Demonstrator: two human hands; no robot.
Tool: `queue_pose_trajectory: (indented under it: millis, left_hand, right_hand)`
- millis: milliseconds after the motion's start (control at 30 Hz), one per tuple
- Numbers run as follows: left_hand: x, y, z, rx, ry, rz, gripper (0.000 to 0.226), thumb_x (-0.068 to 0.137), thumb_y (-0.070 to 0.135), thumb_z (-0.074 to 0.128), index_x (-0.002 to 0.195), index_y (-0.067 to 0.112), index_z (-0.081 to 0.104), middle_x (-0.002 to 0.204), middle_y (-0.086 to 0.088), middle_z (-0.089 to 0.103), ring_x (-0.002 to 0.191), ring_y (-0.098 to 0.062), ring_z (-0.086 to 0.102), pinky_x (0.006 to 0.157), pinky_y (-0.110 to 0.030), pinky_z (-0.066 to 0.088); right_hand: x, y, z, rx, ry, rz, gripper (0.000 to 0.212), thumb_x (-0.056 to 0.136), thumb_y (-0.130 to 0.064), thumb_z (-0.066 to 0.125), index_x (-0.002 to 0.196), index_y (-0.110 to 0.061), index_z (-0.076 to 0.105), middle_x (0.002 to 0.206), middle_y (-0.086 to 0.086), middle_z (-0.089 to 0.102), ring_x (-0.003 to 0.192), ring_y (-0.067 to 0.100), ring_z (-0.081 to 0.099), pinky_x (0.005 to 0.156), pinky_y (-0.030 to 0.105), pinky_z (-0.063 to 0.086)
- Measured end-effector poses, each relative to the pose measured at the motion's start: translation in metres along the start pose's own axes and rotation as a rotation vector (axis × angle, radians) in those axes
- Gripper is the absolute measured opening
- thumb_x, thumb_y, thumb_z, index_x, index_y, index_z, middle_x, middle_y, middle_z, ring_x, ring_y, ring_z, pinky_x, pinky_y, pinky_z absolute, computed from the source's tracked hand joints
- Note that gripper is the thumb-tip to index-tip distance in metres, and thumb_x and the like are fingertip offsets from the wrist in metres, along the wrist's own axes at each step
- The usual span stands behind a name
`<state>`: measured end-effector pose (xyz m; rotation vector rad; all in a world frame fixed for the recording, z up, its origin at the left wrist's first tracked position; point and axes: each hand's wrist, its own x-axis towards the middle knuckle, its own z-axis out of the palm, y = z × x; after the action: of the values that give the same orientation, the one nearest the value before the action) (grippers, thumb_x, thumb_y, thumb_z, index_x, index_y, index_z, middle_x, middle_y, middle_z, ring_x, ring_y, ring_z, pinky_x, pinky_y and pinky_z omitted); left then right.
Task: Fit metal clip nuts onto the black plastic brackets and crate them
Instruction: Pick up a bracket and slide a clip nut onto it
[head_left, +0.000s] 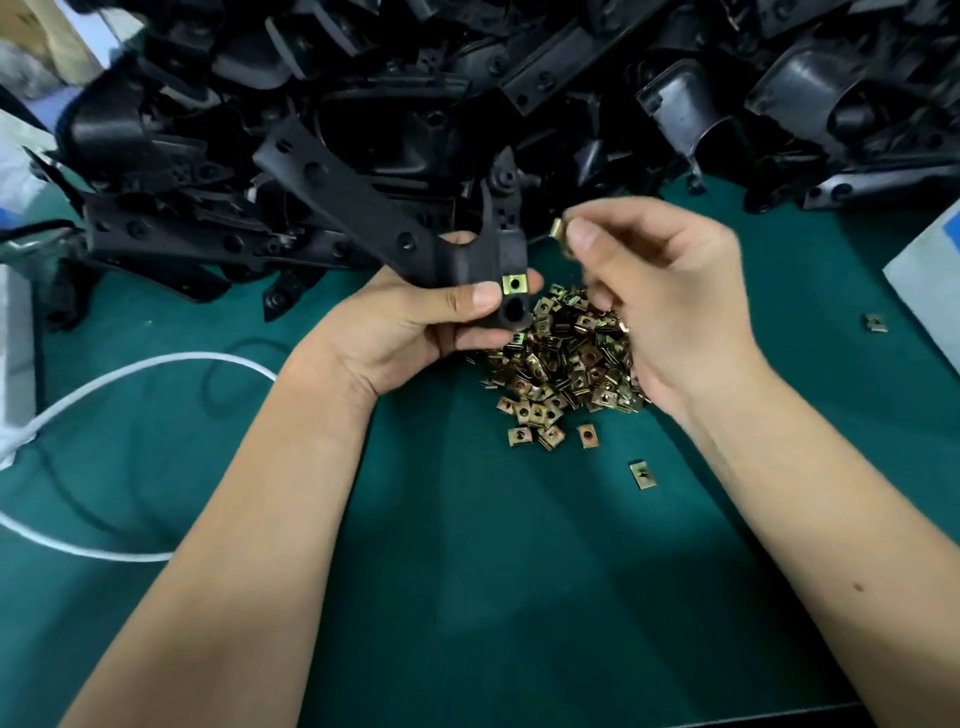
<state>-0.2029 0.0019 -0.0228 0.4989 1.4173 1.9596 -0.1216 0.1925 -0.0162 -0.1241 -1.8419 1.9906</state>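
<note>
Green tabletop (467, 545) carries our loose clip nuts (563, 364) at centre, within easy reach. Our left hand (410, 327) grips the bracket (395, 228) with its fitted nut (515, 283) facing us, while our right hand (665, 301) pinches another nut (557, 228) at 1 o'clock, probably for fitting next; spare brackets (467, 78) pile at 12.

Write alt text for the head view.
The left hand grips a black bracket with one clip nut fitted, while the right hand pinches another clip nut above a loose pile of nuts on green table.
</note>
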Motion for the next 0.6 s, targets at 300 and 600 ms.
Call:
queue_pose_trajectory:
  millis: [300,600]
  left_hand:
    - [0.0034,-0.0007,0.0041,0.087,-0.047,-0.015,0.025,0.081,0.0,0.071,0.094,0.013,0.054,0.098,-0.009,0.075,0.086,-0.025,0.077,0.063,-0.026,0.061]
    - [0.0018,0.0013,0.0074,-0.035,0.02,0.045,0.025,0.085,0.005,0.07,0.089,0.028,0.064,0.113,-0.006,0.078,0.092,-0.019,0.076,0.061,-0.021,0.06]
  right_hand:
    - [0.0017,-0.0015,0.0003,0.085,0.043,0.114,0.012,0.091,0.002,0.073,0.091,-0.009,0.077,0.08,0.006,0.076,0.067,0.015,0.063,0.06,0.023,0.051]
    - [0.0032,0.0018,-0.0048,-0.405,-0.05,0.014,0.028,0.094,-0.003,0.065,0.099,-0.025,0.081,0.066,-0.03,0.066,0.065,-0.011,0.06,0.069,0.009,0.043]
